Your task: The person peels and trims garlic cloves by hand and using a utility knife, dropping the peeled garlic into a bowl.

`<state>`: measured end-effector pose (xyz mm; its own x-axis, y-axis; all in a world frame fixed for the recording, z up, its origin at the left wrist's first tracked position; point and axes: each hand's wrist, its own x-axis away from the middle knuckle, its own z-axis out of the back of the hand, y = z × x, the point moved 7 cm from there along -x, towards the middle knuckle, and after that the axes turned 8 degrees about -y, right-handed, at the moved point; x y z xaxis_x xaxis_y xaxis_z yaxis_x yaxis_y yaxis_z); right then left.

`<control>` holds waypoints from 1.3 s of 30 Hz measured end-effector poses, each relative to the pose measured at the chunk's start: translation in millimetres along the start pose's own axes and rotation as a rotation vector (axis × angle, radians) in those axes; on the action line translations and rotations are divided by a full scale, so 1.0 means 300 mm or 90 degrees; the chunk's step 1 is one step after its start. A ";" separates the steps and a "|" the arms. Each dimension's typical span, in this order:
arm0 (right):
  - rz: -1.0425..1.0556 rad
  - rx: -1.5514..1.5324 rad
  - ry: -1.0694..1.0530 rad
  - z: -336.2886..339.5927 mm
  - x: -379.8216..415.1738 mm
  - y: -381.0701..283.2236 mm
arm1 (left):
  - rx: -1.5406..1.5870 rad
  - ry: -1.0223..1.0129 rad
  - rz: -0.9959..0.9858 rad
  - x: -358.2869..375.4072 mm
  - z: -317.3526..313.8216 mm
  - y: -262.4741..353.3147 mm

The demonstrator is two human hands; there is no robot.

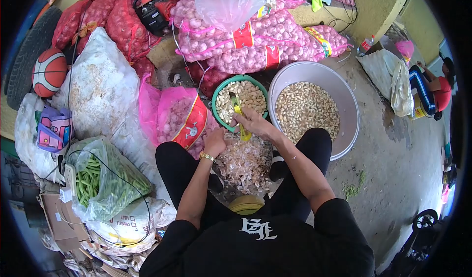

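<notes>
My right hand (255,123) is wrapped round a yellow-handled knife (245,133), over the near edge of a green basin (215,108). Pale peeled garlic cloves (251,93) fill much of that basin. Beside it, my left hand (215,142), with a gold watch at the wrist, is closed; whatever its fingers hold is hidden. A heap of papery garlic skins (246,165) lies on the ground below both hands, between my feet. To the right stands a large grey tub (350,110) with many unpeeled garlic cloves (307,110) in it.
Pink mesh sacks of garlic (290,31) are stacked ahead, with an opened pink sack (172,112) by my left knee. On the left are a bag of green beans (110,178), a basketball (49,73) and white sacks (101,80). Another person (440,90) sits at far right.
</notes>
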<state>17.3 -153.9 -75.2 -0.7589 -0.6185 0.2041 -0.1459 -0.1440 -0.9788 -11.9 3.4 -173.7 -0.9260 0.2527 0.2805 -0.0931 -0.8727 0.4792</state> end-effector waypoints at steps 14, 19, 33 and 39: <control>0.015 -0.016 0.008 -0.003 -0.013 0.034 | 0.012 0.038 -0.028 0.010 0.020 0.043; 0.013 -0.021 0.006 -0.002 -0.021 0.043 | 0.036 -0.060 -0.002 -0.010 -0.012 0.021; 0.021 -0.018 -0.005 -0.004 -0.027 0.039 | -0.009 -0.087 0.020 -0.009 0.003 0.050; 0.002 -0.010 0.002 -0.005 -0.017 0.029 | 0.009 -0.076 0.015 0.007 0.024 0.069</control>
<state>18.9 -150.7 -84.8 -0.7616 -0.6161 0.2009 -0.1534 -0.1297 -0.9796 -13.1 -11.2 -157.3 -0.8778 0.2813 0.3877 -0.0663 -0.8730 0.4832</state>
